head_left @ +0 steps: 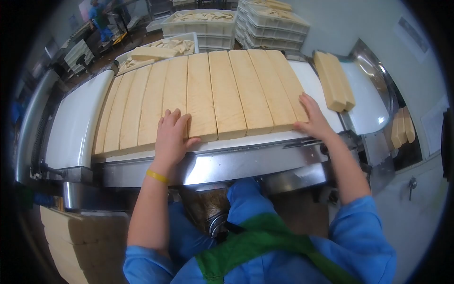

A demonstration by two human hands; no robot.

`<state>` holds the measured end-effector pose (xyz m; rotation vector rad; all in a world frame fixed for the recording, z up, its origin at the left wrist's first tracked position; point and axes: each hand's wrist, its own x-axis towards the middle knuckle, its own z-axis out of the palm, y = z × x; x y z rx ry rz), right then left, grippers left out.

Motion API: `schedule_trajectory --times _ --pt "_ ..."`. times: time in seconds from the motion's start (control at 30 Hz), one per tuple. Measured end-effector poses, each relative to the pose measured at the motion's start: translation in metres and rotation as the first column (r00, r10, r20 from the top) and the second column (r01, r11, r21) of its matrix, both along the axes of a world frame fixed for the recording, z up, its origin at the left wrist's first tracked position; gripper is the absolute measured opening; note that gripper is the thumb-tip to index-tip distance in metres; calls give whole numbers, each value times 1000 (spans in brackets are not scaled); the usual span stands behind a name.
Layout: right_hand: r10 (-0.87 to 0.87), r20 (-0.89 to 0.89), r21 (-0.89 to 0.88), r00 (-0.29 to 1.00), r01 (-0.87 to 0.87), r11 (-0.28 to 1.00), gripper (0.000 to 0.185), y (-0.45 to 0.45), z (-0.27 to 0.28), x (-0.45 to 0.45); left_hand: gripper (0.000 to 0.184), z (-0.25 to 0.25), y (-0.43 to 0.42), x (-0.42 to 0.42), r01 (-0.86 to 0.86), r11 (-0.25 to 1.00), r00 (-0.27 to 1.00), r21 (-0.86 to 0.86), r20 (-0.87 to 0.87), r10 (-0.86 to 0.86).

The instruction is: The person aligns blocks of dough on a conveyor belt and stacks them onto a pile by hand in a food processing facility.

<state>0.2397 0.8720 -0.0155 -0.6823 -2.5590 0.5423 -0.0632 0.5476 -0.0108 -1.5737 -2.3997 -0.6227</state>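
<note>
Several long, pale loaves that look like bread point(203, 94) lie side by side in a row on a white conveyor belt point(241, 141). My left hand point(171, 135), with a yellow band at the wrist, rests on the near ends of the middle loaves. Its fingers are spread over their tops and the thumb points right. At the row's right end, my right hand point(313, 118) touches the outermost loaf point(286, 80), thumb at its near corner and fingers along its outer side. Both hands are open and grip nothing.
Two more loaves point(333, 83) lie on the right-hand belt point(366, 94). Behind the row are a tray of pale offcuts point(195, 45) and stacked white crates point(272, 28). A steel rail point(250, 161) runs along the front. Loaves point(71, 236) are stacked at lower left. A person in blue point(99, 21) is far back.
</note>
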Motion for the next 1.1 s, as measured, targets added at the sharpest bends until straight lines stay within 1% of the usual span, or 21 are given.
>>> schedule_trajectory --times 0.07,0.1,0.13,0.17,0.2,0.3,0.4,0.5,0.53,0.57,0.6,0.7,0.73,0.83,0.87,0.93,0.97,1.03,1.07,1.1 --pt "-48 -165 -252 985 5 968 72 34 -5 5 69 2 -1 0 -5 1000 1000 -20 2 5" --pt "-198 -142 -103 970 185 977 65 52 1 8 69 2 -2 -1 -5 1000 1000 -20 -8 5" --pt "-344 -143 49 928 354 934 59 70 7 12 69 1 -3 -1 -6 1000 1000 -21 -17 5" --pt "-544 -85 200 835 549 812 57 89 4 20 69 0 -4 -2 -6 1000 1000 -22 -26 5" --pt "-719 -63 353 692 690 632 55 103 0 28 69 -2 -5 -3 -3 1000 999 -18 -35 2" --pt "-781 56 340 623 723 601 58 112 -1 47 70 -6 -7 -9 4 1000 998 -11 -60 -5" --pt "-763 182 392 620 666 634 58 107 -4 51 70 -6 -8 -10 0 1000 998 -8 -61 0" --pt "-646 -23 225 763 634 740 50 126 -38 87 70 -4 -10 -8 -12 1000 999 -10 -37 12" --pt "-663 -52 -159 747 649 744 49 113 -28 95 70 -3 -10 -8 -17 1000 999 -19 -30 17" --pt "-688 -71 -520 722 562 643 48 93 -5 105 70 -2 -10 -8 -20 999 1000 -28 -25 20" --pt "-717 -75 -804 693 383 454 47 81 10 110 70 0 -10 -7 -21 999 1000 -32 -16 20" --pt "-631 -11 -645 776 476 597 46 84 16 111 69 3 -10 -8 -28 999 1000 -39 3 28" --pt "-539 -153 -468 829 419 778 49 93 -8 108 69 3 -11 -8 -31 999 999 -39 7 31" --pt "-580 15 -76 814 580 811 52 44 -2 67 67 5 -12 -7 -25 999 999 -26 29 26" --pt "-544 3 -126 839 540 832 55 39 1 57 66 6 -12 -7 -26 1000 999 -18 39 26" --pt "-472 -22 -229 881 455 861 60 28 2 40 65 9 -10 -7 30 999 998 -19 55 -29" --pt "-422 -33 -191 906 409 893 61 26 -2 31 65 9 -9 -6 61 998 996 -20 64 -60" --pt "-323 -48 -115 945 316 942 62 28 -8 13 65 4 -2 -2 106 994 994 19 12 -106" --pt "-336 3 -152 942 332 931 64 25 -5 11 65 1 2 1 131 991 991 35 -16 -131" --pt "-301 -5 -173 954 295 940 64 26 -4 13 64 0 4 3 136 990 991 33 -21 -135"
